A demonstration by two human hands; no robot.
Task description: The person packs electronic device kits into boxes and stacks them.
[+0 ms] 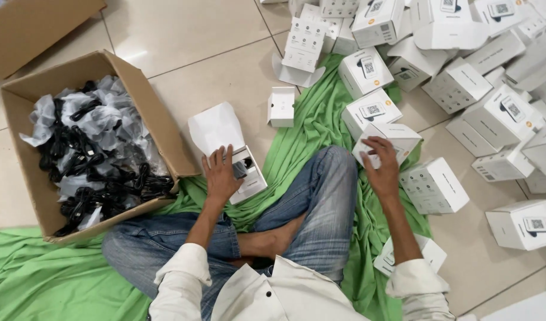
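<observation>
I sit cross-legged on a green cloth (pixel 320 119) on a tiled floor. My left hand (pixel 220 173) presses on an open white box (pixel 249 172) whose flap (pixel 215 126) stands up; a dark item shows inside it. My right hand (pixel 381 166) grips the edge of a closed white box (pixel 392 139) lying just past my right knee. A small open white box (pixel 281 106) stands apart on the floor ahead of me.
A brown cardboard carton (pixel 160 128) at my left holds several black cables in clear bags (pixel 88 148). A heap of white boxes (pixel 481 77) fills the right and far side. Another cardboard carton (pixel 29 27) lies at the top left.
</observation>
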